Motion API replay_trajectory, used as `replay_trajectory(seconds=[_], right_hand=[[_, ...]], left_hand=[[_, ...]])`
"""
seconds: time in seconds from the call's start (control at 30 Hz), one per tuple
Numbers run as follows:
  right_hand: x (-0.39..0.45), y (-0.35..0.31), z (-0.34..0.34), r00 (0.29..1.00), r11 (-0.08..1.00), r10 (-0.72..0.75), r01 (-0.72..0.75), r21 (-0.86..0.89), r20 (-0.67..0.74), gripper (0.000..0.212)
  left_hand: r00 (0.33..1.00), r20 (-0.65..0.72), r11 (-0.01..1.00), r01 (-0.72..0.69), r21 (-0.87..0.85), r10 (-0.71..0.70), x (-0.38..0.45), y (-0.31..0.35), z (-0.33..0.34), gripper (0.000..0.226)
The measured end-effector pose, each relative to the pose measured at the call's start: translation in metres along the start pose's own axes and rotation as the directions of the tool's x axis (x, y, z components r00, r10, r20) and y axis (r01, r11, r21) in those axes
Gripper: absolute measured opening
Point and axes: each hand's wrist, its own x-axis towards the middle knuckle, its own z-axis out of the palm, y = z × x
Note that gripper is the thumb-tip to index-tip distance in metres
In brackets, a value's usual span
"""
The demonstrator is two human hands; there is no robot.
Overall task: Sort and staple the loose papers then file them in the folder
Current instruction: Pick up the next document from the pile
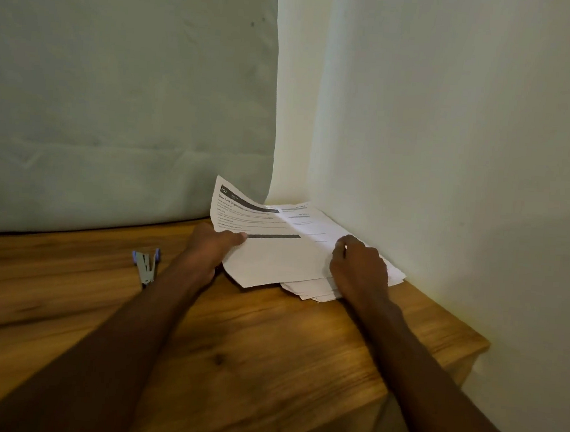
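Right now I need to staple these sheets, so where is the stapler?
In the head view the stapler lies on the wooden table, left of the left hand and apart from the papers.

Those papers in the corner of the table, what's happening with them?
A person is sorting them by hand. The left hand grips the printed top sheet and lifts its left edge, while the right hand pinches the sheets of the loose pile below. The stapler lies untouched on the wooden table, left of the pile. No folder is in view.
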Motion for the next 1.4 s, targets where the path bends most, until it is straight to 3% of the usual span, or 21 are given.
replay_trajectory(seconds=[0.13,0.23,0.33,0.43,0.57,0.8,1.1,1.27,1.4], right_hand=[[-0.003,-0.001,0.003,0.986,0.981,-0.161,0.154,0.118,0.047,0.033],[-0.003,-0.002,0.001,0.991,0.975,-0.131,0.135,0.176,-0.032,0.032],[-0.001,0.001,-0.003,0.985,0.998,-0.031,0.041,0.055,-0.169,0.030],[0.002,0.004,0.000,0.994,0.991,0.103,-0.106,-0.085,-0.036,0.025],[0.003,0.003,0.003,0.985,0.973,0.133,-0.108,-0.204,0.111,0.019],[0.002,0.002,0.000,0.999,0.994,0.036,-0.035,-0.102,0.013,0.022],[-0.001,0.002,0.001,0.994,0.992,-0.080,0.073,0.099,0.070,0.028],[0.000,0.001,0.001,0.996,0.999,-0.022,0.018,-0.051,-0.085,0.020],[-0.001,0.000,0.001,0.999,0.991,0.036,-0.034,-0.131,0.012,0.027]], left_hand=[[0.995,0.100,1.000,0.018,0.010,-0.019,-0.002,0.006,0.006,0.041],[0.994,0.060,0.992,0.081,0.093,-0.087,-0.001,0.009,0.009,0.055],[0.988,0.025,0.982,0.145,0.122,-0.149,0.004,0.010,0.004,0.059],[0.985,0.031,0.981,0.163,0.109,-0.167,0.006,0.011,-0.005,0.057],[0.990,-0.062,0.979,0.134,0.157,-0.125,0.006,0.012,-0.012,0.054],[0.992,-0.033,0.988,0.126,0.090,-0.124,0.008,0.008,-0.015,0.049],[0.994,0.092,0.998,0.057,-0.010,-0.056,0.000,0.005,-0.001,0.037],[0.999,0.006,0.995,0.031,0.095,-0.032,0.001,0.006,-0.001,0.047],[0.996,-0.021,0.991,0.084,0.107,-0.082,0.004,0.009,-0.006,0.057]])
